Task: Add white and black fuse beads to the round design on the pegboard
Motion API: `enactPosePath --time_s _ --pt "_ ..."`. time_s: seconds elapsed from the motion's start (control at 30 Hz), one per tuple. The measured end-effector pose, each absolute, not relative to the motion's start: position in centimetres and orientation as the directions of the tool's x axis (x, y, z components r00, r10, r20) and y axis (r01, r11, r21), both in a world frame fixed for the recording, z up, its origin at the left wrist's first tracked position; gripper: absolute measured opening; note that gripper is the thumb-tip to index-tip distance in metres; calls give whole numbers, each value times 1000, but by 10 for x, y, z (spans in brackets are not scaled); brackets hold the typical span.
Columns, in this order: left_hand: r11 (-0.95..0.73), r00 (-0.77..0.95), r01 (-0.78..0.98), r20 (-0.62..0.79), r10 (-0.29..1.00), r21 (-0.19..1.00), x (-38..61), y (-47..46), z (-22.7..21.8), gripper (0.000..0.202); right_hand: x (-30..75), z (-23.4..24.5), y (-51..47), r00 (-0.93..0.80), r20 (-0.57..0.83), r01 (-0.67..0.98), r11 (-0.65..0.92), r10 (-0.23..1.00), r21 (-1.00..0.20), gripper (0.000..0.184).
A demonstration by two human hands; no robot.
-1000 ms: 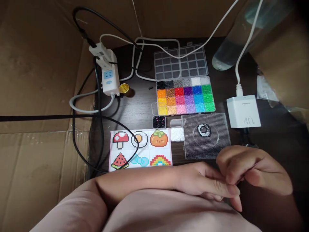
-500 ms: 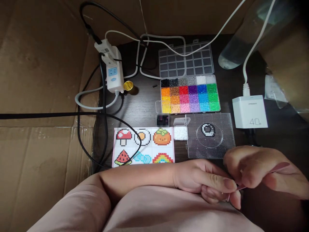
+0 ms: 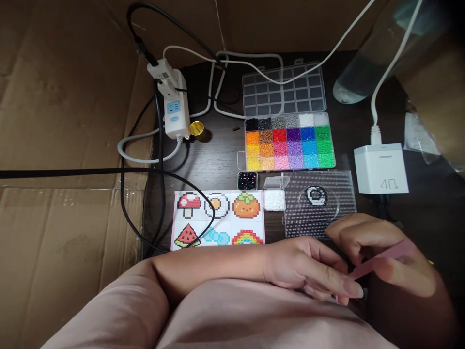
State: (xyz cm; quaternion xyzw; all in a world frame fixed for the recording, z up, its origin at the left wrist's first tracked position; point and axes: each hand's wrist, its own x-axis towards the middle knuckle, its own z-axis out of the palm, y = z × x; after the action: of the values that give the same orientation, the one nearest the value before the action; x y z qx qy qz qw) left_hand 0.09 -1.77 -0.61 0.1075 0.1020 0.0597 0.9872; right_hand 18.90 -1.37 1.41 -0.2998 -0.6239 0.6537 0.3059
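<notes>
My right hand (image 3: 366,235) grips a flat pink tool that looks like tweezers (image 3: 381,259). The tool is wide at the right and narrows toward my left hand (image 3: 319,276). The left hand is closed, thumb pressed over its fingers, close to the narrow end; what it holds is hidden. Just beyond the hands lies a clear pegboard (image 3: 341,186) with a ring marked on it. A small black, grey and white bead figure (image 3: 317,196) sits on its pegs. Beside the board stands an open small box of white beads (image 3: 274,200).
A multi-coloured bead case (image 3: 288,141) lies with its lid open behind the board. A small box of dark beads (image 3: 247,181) and a pattern sheet (image 3: 220,220) are to the left. A power strip (image 3: 177,114), looping cables, a gold cup (image 3: 196,129) and a white charger (image 3: 381,169) surround these.
My right hand has opened up slightly and turned, showing more of the pink tool. My left hand stays near its place, its thumb shifted a little downward. The view has moved slightly left.
</notes>
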Motion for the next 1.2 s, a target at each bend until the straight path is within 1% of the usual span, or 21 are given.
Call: enactPosePath --time_s 0.07,0.17,0.23,0.37,0.5,0.6,0.7,0.77,0.83,0.97,1.03,1.07,1.13,1.2 --pt "968 973 -89 -189 135 236 1 -18 -8 34 189 11 -15 -664 20 -44 -12 747 -999 49" --pt "957 977 -74 -171 125 280 1 -17 -8 31 190 9 -16 -691 39 -75 -18 722 -997 46" --pt "949 977 -67 -174 125 307 0 -16 -6 34 191 10 -16 -711 60 -108 -24 700 -994 45" --pt "939 968 -42 -219 123 340 -1 -13 -1 42 191 13 -15 -725 77 -135 -32 685 -990 42" --pt "936 946 -23 -296 134 351 -3 -11 0 40 189 13 -11 -725 101 -151 -15 681 -988 40" --pt "922 945 0 -302 126 386 -4 -10 0 37 189 10 -7 -760 91 -140 -26 643 -990 43" --pt "926 933 -16 -329 150 377 -3 -7 0 44 193 7 -8 -751 88 -165 -58 654 -985 46" --pt "921 926 -30 -336 172 389 -2 -6 0 44 196 10 -10 -716 37 -121 -71 697 -990 48" --pt "913 925 -34 -334 183 406 -1 -4 0 40 199 16 -14 -671 -14 -61 -74 741 -995 49" --pt "899 920 -32 -337 197 438 -1 -3 -3 37 201 36 -24 -614 -96 35 -95 783 -995 50" --pt "895 918 -40 -337 209 445 -1 -3 -4 37 201 42 -30 -564 -98 56 -80 820 -995 48" --pt "899 917 -58 -332 220 435 0 -4 -4 37 200 43 -33 -521 -68 61 -42 851 -997 47" --pt "916 919 -108 -312 240 387 0 -5 -5 40 199 40 -41 -404 50 105 100 913 -989 41" --pt "928 952 -111 -231 202 355 -1 -3 -4 47 198 30 -46 -243 208 232 265 948 -936 33"
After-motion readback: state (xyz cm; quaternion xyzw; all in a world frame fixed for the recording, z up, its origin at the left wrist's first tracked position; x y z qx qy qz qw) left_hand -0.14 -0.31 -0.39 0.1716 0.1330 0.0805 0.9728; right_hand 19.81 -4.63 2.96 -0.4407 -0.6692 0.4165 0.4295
